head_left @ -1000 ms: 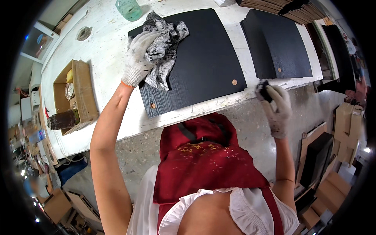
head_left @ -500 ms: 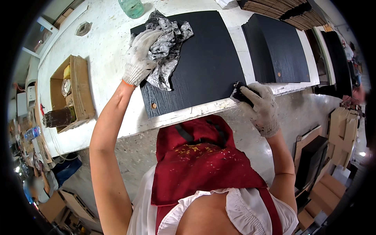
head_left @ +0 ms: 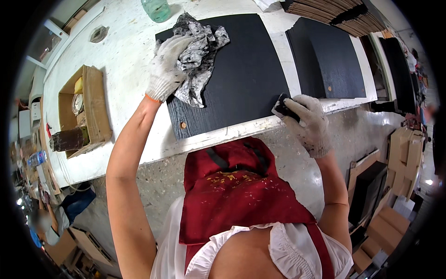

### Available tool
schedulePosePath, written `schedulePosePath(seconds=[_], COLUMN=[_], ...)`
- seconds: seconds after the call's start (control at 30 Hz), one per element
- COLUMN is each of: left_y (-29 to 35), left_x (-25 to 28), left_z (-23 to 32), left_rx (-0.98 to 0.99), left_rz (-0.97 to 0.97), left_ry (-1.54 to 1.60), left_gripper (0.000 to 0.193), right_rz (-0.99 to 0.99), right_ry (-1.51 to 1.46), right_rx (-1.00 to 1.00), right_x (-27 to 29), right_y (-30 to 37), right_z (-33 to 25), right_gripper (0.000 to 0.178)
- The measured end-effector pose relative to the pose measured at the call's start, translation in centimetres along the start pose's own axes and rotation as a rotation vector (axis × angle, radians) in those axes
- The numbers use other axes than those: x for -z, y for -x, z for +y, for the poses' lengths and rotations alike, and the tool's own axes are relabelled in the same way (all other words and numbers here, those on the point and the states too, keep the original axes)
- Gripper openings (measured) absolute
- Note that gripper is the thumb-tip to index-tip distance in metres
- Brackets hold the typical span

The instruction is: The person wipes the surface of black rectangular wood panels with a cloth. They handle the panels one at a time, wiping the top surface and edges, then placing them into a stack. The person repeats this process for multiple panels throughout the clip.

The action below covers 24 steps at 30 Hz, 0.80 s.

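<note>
A black panel (head_left: pixel 248 69) with visible wood grain and a small hole near one corner lies flat on the white table. Over its left part my left hand (head_left: pixel 168 65), in a whitish knit glove, is closed on a crumpled rag (head_left: pixel 197 51), white with black stains. At the panel's near right corner my right hand (head_left: pixel 309 122), gloved too, grips a small dark block (head_left: pixel 282 106) with a pale edge, which looks like a sanding block. Its fingers wrap over the block, hiding part of it.
To the right stands a stack of black panels (head_left: pixel 325 60), with corrugated cardboard (head_left: pixel 332 14) behind it. A cardboard box (head_left: pixel 100 111) holding a dark brush-like item sits on the left of the white table (head_left: pixel 132 116). A greenish jar (head_left: pixel 156 9) stands at the back.
My right hand has turned slightly, and the block's pale edge shows more at the panel's corner. My left hand and the rag have stayed in place.
</note>
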<state>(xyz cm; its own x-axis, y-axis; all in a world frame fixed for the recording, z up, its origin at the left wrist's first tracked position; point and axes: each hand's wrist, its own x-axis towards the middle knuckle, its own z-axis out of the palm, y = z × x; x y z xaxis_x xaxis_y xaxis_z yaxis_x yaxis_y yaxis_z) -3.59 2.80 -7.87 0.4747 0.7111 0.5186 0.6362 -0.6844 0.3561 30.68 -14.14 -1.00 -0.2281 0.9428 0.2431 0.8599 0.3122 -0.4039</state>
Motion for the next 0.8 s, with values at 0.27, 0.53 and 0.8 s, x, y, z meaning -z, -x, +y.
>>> schedulePosePath(seconds=[0.27, 0.53, 0.8], left_y=[0.9, 0.3, 0.5], left_x=[-0.4, -0.2, -1.0], left_z=[-0.3, 0.6, 0.1], left_rx=[0.055, 0.116, 0.140], left_rz=[0.088, -0.013, 0.050], left_ry=[0.044, -0.043, 0.000], left_gripper=[0.075, 0.080, 0.077], right_rz=[-0.065, -0.103, -0.327], right_ry=[-0.045, -0.313, -0.217], right_rx=[0.163, 0.463, 0.503], right_x=[1.2, -6.7, -8.6], right_y=[0.0, -4.1, -5.7], right_z=[-0.9, -9.3, -13.5], right_gripper=[0.032, 0.041, 0.035])
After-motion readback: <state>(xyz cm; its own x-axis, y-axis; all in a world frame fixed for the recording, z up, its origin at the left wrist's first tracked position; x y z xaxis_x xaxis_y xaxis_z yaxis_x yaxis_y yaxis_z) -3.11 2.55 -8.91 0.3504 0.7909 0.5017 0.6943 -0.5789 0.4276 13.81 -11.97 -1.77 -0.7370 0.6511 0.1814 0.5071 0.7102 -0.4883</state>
